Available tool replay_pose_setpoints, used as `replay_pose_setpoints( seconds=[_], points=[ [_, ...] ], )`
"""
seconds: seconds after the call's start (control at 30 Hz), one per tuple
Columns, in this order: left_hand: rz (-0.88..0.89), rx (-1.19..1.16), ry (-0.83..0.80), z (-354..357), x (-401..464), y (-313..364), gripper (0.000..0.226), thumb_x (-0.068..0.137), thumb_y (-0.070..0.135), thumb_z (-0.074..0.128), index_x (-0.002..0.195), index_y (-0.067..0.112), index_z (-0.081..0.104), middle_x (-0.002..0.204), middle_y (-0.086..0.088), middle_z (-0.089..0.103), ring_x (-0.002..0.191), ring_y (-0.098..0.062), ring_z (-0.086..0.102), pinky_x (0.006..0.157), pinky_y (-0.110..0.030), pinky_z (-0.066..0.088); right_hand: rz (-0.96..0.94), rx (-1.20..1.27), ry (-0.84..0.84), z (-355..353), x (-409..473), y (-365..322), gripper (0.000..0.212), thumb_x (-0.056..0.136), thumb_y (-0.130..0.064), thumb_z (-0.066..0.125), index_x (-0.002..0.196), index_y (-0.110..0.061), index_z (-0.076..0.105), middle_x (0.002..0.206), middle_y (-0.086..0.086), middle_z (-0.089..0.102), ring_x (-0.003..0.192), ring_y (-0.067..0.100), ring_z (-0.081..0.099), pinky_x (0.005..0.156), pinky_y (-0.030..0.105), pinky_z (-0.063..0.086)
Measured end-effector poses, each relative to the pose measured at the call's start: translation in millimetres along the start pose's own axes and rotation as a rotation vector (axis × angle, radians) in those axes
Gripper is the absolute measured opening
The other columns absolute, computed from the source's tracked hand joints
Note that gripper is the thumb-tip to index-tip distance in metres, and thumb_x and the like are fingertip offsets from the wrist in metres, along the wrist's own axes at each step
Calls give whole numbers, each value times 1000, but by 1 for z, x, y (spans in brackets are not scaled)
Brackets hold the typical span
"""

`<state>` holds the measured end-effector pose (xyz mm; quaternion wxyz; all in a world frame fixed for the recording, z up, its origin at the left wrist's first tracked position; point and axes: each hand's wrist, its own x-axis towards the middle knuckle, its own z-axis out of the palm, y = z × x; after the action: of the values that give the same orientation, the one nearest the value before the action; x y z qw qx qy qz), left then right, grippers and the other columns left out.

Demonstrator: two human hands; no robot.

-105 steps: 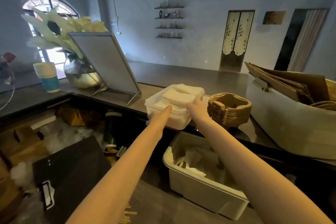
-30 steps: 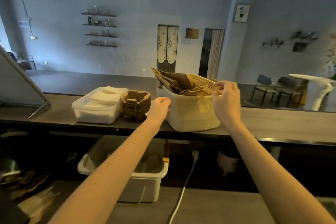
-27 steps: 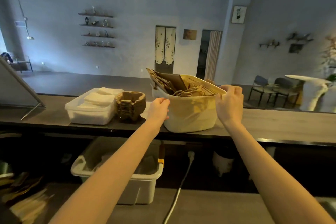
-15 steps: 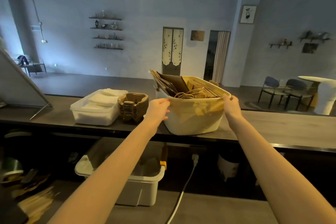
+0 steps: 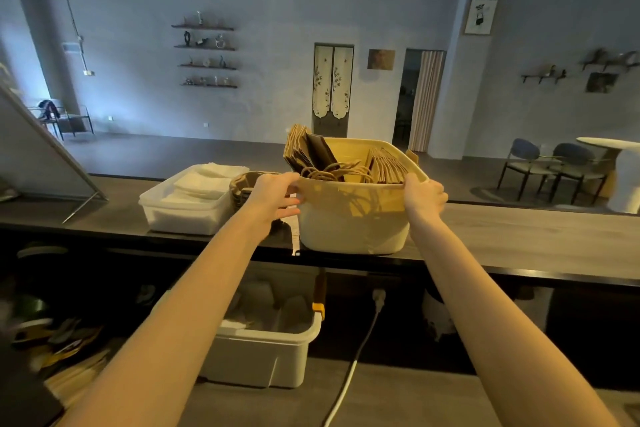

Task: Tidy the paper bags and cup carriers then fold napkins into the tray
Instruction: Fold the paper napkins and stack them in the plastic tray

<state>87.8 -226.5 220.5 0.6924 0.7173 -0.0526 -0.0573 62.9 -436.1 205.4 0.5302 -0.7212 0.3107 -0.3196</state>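
Observation:
A cream plastic bin (image 5: 349,218) stands on the dark counter, holding brown paper bags (image 5: 311,156) upright with their twine handles showing. My left hand (image 5: 273,196) grips the bin's left rim and my right hand (image 5: 424,199) grips its right rim. A stack of brown cup carriers (image 5: 242,184) sits just left of the bin, partly hidden by my left hand. Further left is a clear plastic tray (image 5: 187,211) with folded white napkins (image 5: 204,180) in it.
The counter (image 5: 519,236) runs on to the right. Below it on a lower shelf stands a white tub (image 5: 263,350) with loose paper, and a white cable (image 5: 349,367) hangs down. A tilted sign stand (image 5: 41,149) is at the far left.
Earlier both hands were on the napkin tray. They now hold the bin's rims. The right hand slid from the far rim to the near right rim, and the bin has shifted slightly.

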Motion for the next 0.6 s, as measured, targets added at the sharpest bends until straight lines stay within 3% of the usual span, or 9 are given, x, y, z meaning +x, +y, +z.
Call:
replay_pose_setpoints(
  seconds=[0.3,0.6],
  points=[
    [-26,58,-9,-18,17,3,38,97,22,47,133,9,46,131,-11,53,115,-27,55,87,-36,47,-29,-14,-6,15,-12,-2,54,94,-35,49,136,-5,33,137,14,36,124,28,37,105,41,37],
    [-32,65,-6,-18,16,3,38,96,20,49,132,10,46,130,-11,53,95,-22,59,78,-33,50,-4,-110,-76,10,-7,-11,60,94,-38,48,139,-3,27,138,16,33,123,30,39,101,41,39]
  ],
)
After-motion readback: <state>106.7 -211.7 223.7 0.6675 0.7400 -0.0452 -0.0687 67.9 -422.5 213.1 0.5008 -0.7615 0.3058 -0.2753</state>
